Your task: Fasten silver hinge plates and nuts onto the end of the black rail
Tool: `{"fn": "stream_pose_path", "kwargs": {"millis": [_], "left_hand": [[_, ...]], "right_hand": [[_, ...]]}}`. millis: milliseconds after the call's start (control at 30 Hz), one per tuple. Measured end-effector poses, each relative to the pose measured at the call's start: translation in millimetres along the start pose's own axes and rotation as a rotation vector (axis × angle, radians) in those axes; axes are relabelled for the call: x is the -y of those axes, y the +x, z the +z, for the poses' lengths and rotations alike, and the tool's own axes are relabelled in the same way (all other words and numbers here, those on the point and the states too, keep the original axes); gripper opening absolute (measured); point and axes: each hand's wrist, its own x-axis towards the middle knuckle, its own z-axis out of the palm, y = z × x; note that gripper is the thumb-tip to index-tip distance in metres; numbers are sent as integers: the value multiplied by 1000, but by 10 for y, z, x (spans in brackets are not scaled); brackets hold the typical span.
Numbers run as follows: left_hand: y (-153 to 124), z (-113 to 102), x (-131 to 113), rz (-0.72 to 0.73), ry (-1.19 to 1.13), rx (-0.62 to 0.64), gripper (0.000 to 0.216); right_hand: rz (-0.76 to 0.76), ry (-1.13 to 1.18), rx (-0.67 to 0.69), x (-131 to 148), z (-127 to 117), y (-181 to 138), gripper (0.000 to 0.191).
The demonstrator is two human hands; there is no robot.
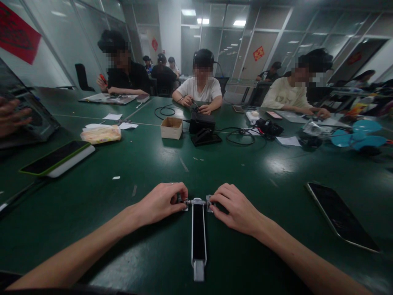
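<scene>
Slim metal-framed black bar (198,233), both hands (161,203) (236,208) pinching its crossbar ends, glossy green table (138,172)

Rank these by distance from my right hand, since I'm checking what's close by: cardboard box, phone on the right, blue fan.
From the right hand:
1. Phone, flat on the table to its right.
2. Cardboard box, ahead, slightly left, mid-table.
3. Blue fan, far right, across the table.

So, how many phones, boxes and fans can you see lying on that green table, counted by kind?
Phones with dark screens: 2, one on a white slab at the left, one at the right
Cardboard boxes: 1
Blue fans: 1
Long black-and-silver devices: 1, its far end touched by the left hand and the right hand
Total: 5
</scene>
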Motion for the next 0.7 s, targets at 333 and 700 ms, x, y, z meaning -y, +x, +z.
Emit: {"fn": "stream_pose_path", "kwargs": {"millis": [333,700], "left_hand": [[3,-24,0,0,1,4,13],[-30,-8,10,69,111,7,10]], "right_hand": [[0,13,-6,2,0,-13,11],[11,-3,1,3,7,-6,11]]}}
